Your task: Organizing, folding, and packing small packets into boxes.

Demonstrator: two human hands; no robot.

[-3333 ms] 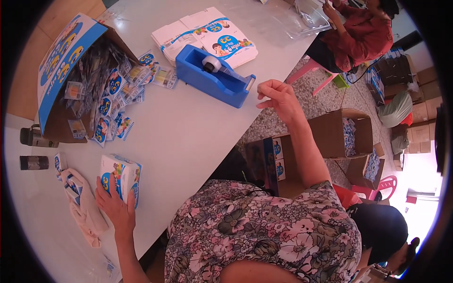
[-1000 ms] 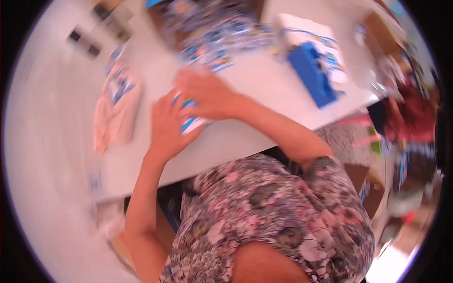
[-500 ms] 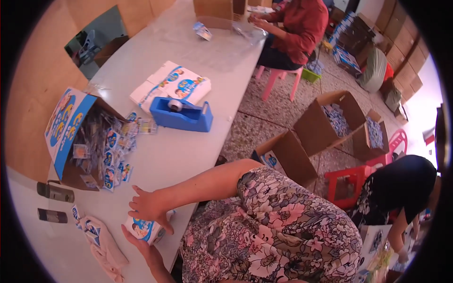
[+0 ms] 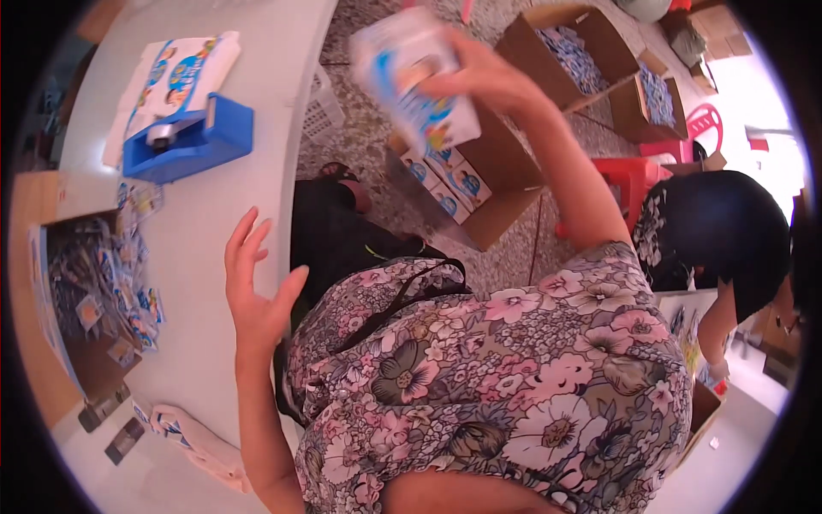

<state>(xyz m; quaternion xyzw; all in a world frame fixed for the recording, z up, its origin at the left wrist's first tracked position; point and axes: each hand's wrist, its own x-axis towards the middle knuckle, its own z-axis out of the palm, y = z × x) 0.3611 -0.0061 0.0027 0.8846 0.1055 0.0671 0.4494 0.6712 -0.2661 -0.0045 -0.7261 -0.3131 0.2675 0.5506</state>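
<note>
My right hand [image 4: 488, 75] grips a small white printed carton [image 4: 415, 81] with blue patches, blurred by motion. It is held in the air off the table's edge, above and beside an open cardboard box [image 4: 505, 184] on the floor. Inside that box lie several similar white and blue cartons [image 4: 462, 182]. Over the table's near edge my left hand [image 4: 257, 287] is raised with its fingers apart, holding nothing. A blue tape dispenser [image 4: 193, 141] stands on the white table [image 4: 201, 257], next to flattened white printed cardboard [image 4: 175, 81].
At the table's left, a tipped box [image 4: 64, 317] spills small clear packets [image 4: 120, 278]. A pale cloth [image 4: 201, 441] lies nearby. On the floor are cardboard boxes of small packets [image 4: 574, 56], a white basket [image 4: 321, 107] and a red stool [image 4: 629, 184]. A person in black [image 4: 715, 240] bends at the right.
My right hand has lifted the carton off the table and swung it right, toward the floor box. My left hand has let go and risen. The view has turned right.
</note>
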